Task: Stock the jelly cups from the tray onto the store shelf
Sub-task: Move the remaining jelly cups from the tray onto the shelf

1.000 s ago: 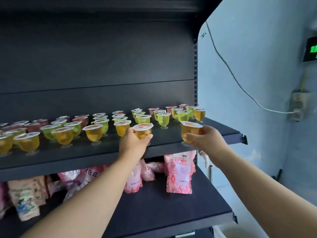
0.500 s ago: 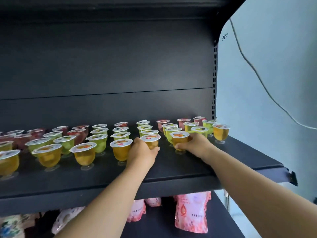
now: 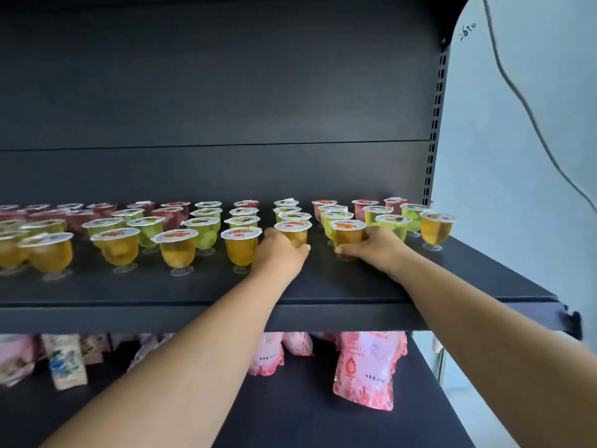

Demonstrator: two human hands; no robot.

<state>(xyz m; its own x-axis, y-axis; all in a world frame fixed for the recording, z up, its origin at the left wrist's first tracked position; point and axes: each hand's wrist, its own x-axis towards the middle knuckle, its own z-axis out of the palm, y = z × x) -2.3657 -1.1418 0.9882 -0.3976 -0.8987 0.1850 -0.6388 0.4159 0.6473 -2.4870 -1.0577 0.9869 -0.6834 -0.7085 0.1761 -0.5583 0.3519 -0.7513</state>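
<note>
Rows of jelly cups stand on the dark shelf: orange ones in front, green behind, red at the back. My left hand is wrapped around an orange jelly cup in the front row. My right hand grips another orange jelly cup just to the right of it. Both cups are upright and down at shelf level, in line with the front row. A further orange cup stands alone at the right end. The tray is out of view.
The shelf's back panel and a slotted upright close the space behind and to the right. Pink pouches and other snack bags lie on the lower shelf. A cable runs down the pale wall on the right.
Both hands have carried their orange cups from the shelf's front edge inward and set them down in line with the front row. The camera has come closer and tilted up.
</note>
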